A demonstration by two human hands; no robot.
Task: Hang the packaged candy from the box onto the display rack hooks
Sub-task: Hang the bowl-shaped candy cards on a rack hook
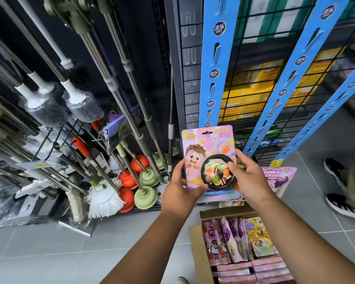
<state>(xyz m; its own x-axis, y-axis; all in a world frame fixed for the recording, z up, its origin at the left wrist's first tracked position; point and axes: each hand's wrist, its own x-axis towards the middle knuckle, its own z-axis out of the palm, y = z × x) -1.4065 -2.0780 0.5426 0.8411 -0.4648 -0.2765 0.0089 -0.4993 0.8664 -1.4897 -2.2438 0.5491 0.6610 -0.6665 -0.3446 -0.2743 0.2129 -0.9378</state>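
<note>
A pink candy pack [201,148] with a cartoon child and a black bowl of gummies is held upright in both hands, just below the leftmost blue hanging strip [215,64]. My left hand [180,187] grips its lower left edge. My right hand [248,177] holds its right side, thumb on the bowl. The pack's hang hole is at its top, close to the strip's lower end. The open cardboard box [196,242] stands on the floor at the lower right, with several purple and yellow candy packs [234,242] inside.
Two more blue strips [295,78] hang on the black wire grid [254,58]; a pink pack [279,177] hangs low on one. Mops, dusters and plungers [131,177] crowd the rack at left. Another person's shoes [340,203] stand on the grey tiles at right.
</note>
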